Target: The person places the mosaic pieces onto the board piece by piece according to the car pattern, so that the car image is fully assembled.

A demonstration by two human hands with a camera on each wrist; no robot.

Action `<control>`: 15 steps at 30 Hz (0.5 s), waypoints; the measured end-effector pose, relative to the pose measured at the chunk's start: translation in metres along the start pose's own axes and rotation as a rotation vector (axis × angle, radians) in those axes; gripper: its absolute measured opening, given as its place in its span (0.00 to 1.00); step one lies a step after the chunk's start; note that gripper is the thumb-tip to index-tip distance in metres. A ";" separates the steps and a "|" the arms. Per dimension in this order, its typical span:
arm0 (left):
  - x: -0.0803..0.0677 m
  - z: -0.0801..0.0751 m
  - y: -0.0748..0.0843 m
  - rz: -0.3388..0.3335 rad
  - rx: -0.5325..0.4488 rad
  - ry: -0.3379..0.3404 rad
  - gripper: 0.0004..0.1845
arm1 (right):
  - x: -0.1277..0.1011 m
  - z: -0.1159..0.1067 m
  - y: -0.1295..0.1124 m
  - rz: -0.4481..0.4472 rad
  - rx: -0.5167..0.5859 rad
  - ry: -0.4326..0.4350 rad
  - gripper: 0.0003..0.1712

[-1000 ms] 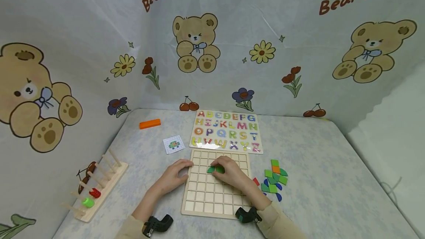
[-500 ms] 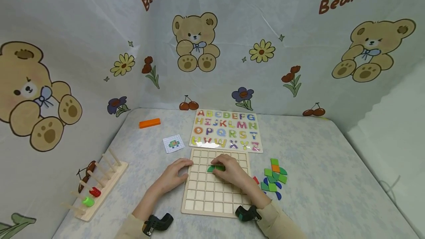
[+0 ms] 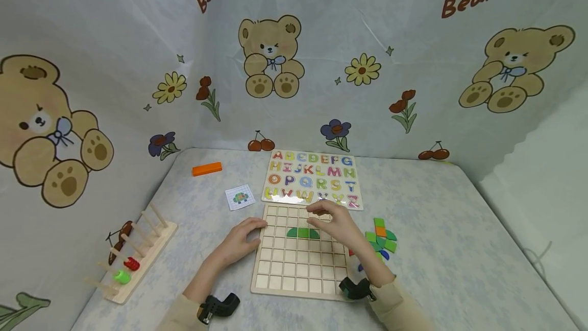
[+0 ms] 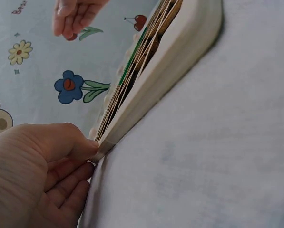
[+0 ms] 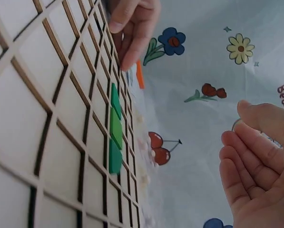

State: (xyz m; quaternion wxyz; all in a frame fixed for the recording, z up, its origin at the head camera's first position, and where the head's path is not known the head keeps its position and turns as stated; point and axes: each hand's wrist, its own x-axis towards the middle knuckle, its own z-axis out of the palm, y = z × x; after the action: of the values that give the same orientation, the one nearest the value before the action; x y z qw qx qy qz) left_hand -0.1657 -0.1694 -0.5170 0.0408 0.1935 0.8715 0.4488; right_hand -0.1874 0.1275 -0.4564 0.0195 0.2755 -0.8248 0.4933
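A wooden grid board (image 3: 289, 270) lies in the middle of the table. Three green pieces sit side by side in one row of its cells: a light green square (image 3: 303, 233) between two darker green rounded pieces, the left one (image 3: 292, 232) and the right one (image 3: 314, 234). My left hand (image 3: 239, 241) rests at the board's left edge, thumb and fingertips touching it, as the left wrist view also shows. My right hand (image 3: 339, 225) hovers over the board's upper right part, apart from the pieces. Nothing is between its relaxed fingers (image 5: 241, 147).
Loose green, orange, blue and red pieces (image 3: 390, 245) lie right of the board, partly behind the right forearm. A letter board (image 3: 297, 183) lies beyond the grid. Left are a picture card (image 3: 233, 205), an orange block (image 3: 206, 169) and a wooden peg stand (image 3: 147, 264) with red and green rings.
My right hand has let go of the green pieces and risen up and to the right, uncovering the row of three. The left hand has stayed at the board's edge.
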 end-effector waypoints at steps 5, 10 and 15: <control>0.000 0.000 0.000 -0.007 0.000 -0.005 0.23 | -0.018 -0.036 0.008 0.022 -0.095 0.078 0.15; 0.000 0.000 -0.001 0.008 0.017 -0.004 0.23 | -0.046 -0.069 0.019 0.135 -0.182 0.160 0.15; 0.000 -0.001 0.001 0.015 0.005 -0.011 0.23 | -0.077 -0.097 0.043 0.224 -0.253 0.218 0.16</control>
State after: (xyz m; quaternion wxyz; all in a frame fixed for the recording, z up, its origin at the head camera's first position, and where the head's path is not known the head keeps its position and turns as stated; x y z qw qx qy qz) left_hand -0.1653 -0.1698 -0.5157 0.0417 0.2025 0.8710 0.4457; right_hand -0.1658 0.2561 -0.4646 0.0883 0.1223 -0.8988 0.4117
